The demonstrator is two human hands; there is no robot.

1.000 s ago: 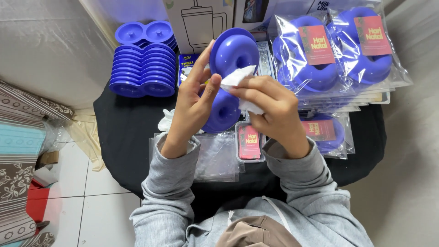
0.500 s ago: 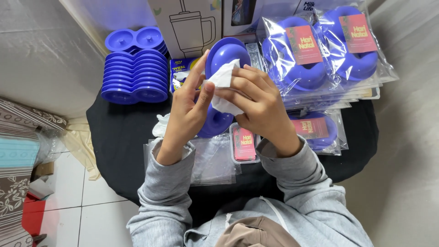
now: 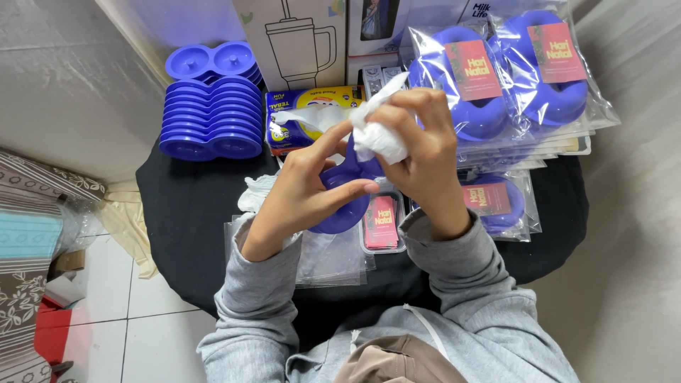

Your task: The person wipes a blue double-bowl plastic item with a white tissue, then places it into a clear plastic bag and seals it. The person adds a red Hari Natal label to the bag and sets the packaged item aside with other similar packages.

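My left hand [image 3: 305,191] grips a blue double-bowl plastic tray [image 3: 342,206], held on edge over the black table [image 3: 184,206]. My right hand [image 3: 422,152] is closed on a crumpled white tissue [image 3: 379,138] and presses it against the top of the tray. Much of the tray is hidden behind both hands.
A stack of matching blue trays [image 3: 211,106] stands at the back left. Bagged blue trays with red cards [image 3: 511,78] pile up at the back right. A yellow tissue pack [image 3: 312,113], empty clear bags [image 3: 330,255], a small box of red cards [image 3: 381,221] and a cardboard box [image 3: 298,42] lie around.
The blue tray has turned from facing me to edge-on and dropped lower in my left hand. My right hand with the tissue now sits over its top edge.
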